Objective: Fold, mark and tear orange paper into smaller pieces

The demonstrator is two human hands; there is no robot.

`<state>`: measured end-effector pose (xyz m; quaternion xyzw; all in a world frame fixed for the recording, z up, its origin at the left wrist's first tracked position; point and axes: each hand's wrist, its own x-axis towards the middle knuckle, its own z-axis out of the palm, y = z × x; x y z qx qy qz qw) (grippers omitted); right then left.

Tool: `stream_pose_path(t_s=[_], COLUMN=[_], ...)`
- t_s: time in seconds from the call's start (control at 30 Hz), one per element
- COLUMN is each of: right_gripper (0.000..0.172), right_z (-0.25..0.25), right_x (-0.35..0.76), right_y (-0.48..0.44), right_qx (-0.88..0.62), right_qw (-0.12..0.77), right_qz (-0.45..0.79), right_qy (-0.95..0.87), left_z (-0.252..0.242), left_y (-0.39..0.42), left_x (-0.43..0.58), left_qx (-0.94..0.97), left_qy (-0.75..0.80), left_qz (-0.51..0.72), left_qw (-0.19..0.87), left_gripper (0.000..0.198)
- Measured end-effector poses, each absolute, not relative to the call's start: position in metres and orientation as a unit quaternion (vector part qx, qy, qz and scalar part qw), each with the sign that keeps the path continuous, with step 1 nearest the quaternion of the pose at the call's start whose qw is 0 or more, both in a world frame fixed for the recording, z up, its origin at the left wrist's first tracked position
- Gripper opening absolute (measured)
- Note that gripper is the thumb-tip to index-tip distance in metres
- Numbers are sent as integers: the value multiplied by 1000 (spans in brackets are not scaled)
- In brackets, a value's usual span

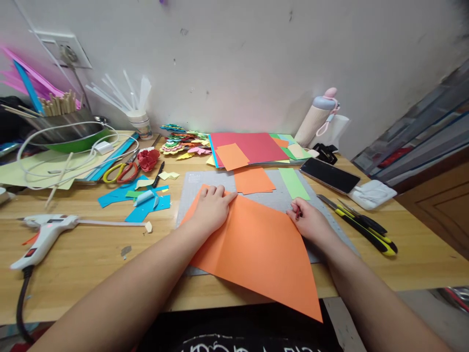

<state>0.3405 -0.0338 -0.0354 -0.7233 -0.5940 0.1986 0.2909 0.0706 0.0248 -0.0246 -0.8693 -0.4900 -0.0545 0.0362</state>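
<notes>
Pressing down with the left hand [214, 208], palm low and fingers slightly spread, on the large orange sheet [262, 244]; grasping nothing there. Just right of those fingertips, a crease running down the sheet toward the near edge, with a narrower part to its left.

Curled in tight with the right hand [309, 220], at the sheet's upper right corner; between thumb and fingers, a small dark-red item [298, 212], too small to identify. Cannot tell whether paper is pinched there too.

Below and between both hands, the sheet's near right corner, raised and reaching past the table edge. Under the sheet, a gray cutting mat [190, 195].

Just beyond the left fingertips, a smaller orange piece [252, 181]; farther out, a red sheet [256, 142] with another orange piece [232, 156] partly on it. Just beyond the right hand, a green strip [293, 183].

To the right of the right hand, a yellow-and-black utility knife [370, 238]; beyond it, a dark phone [330, 174] and a white case [373, 193].

To the left of the left hand, blue scraps [134, 213], yellow-and-red-handled scissors [135, 168] and a red paper flower [147, 160]; farther left, a white glue gun [46, 234]. Beyond, layered colored paper shapes [183, 142].
</notes>
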Motion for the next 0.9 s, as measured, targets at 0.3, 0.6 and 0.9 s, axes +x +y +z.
stream_pose_path(t_s=[0.3, 0.6, 0.9], right_gripper=[31, 31, 27], right_z=[-38, -18, -40], right_x=[347, 324, 329], right_y=[-46, -38, -10], right_qx=[-699, -650, -692], right_qw=[431, 498, 446], right_qz=[244, 196, 205], right_qy=[-516, -539, -529], left_z=[-14, 2, -32], left_y=[24, 10, 10], left_x=[53, 40, 35], left_qx=[-842, -843, -850], left_qy=[-533, -532, -524], left_qz=[-81, -78, -45], left_qw=[11, -4, -14], left_gripper=[46, 38, 50])
